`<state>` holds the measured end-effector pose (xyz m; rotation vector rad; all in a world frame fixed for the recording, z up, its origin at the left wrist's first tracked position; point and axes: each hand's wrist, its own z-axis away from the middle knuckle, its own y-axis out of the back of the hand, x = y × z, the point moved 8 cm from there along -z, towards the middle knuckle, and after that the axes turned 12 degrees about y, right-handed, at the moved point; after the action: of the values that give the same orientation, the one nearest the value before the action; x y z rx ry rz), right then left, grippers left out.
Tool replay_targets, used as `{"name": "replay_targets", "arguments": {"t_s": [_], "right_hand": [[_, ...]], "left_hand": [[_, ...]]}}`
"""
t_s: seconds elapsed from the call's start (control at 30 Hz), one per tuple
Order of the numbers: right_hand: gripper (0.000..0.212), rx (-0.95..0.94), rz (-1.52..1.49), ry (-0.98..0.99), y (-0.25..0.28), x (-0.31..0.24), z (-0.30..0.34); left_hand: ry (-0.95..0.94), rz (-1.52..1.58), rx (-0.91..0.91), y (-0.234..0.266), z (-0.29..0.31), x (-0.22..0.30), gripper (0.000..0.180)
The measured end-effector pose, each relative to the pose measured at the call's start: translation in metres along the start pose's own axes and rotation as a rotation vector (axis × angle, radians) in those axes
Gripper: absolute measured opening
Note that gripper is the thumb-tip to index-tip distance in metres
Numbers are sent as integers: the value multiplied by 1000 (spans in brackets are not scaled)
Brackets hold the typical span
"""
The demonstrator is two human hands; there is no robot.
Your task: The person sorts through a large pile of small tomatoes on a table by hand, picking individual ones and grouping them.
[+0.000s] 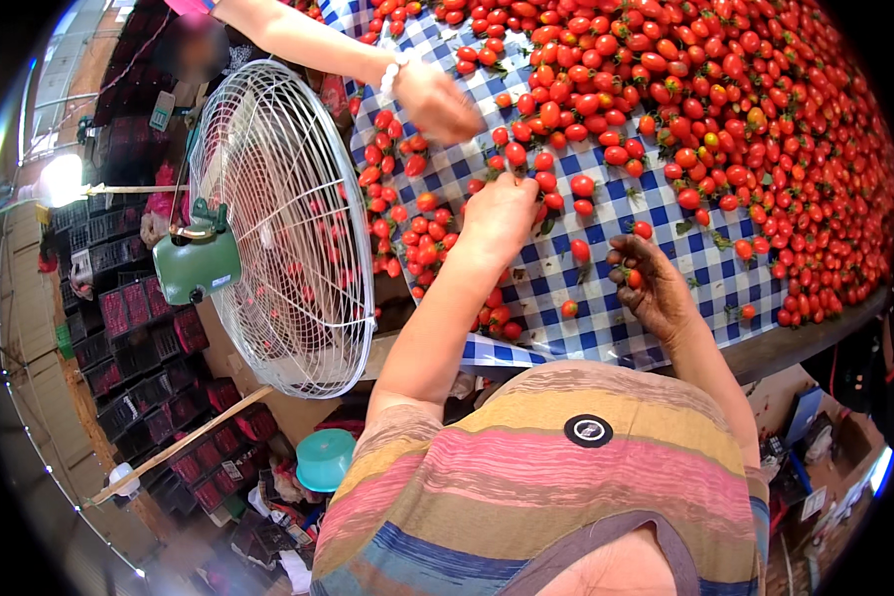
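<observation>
Our left hand (502, 214) pinches together among the tomatoes (666, 89) on the checked tabletop (606, 318) — our right hand (646, 283) curls around one small tomato (634, 279), seemingly gripped.

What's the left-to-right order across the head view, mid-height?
Fan motor → fan grille → left hand → right hand → tomato pile on checked cloth.

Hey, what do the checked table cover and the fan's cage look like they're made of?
The blue-and-white checked cover looks like thin cloth or plastic sheet; it drapes softly over the table edge. The fan guard looks like white-coated metal wire: thin, stiff spokes and rings.
</observation>
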<state>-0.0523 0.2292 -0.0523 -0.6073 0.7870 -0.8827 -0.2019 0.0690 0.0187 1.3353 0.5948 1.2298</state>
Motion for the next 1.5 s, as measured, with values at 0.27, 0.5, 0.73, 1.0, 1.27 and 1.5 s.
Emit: {"name": "replay_targets", "arguments": {"t_s": [0.27,0.5,0.73,1.0,1.27,1.5], "right_hand": [[30,147,-17,185,12,-28,-10],[29,164,24,208,12,-30,-6],[28,174,42,202,19,-29,-10],[33,140,47,160,6,-21,-6],[34,10,-232,101,6,-27,-6],[27,167,-242,259,9,-54,0]], "left_hand": [[135,96,-305,-15,5,-24,41],[214,134,85,10,2,-55,48],[186,159,44,-1,-3,-51,40],[11,649,-280,-6,20,29,36],[-322,310,191,32,-120,112,48],[-237,-33,359,-23,-138,117,57]]}}
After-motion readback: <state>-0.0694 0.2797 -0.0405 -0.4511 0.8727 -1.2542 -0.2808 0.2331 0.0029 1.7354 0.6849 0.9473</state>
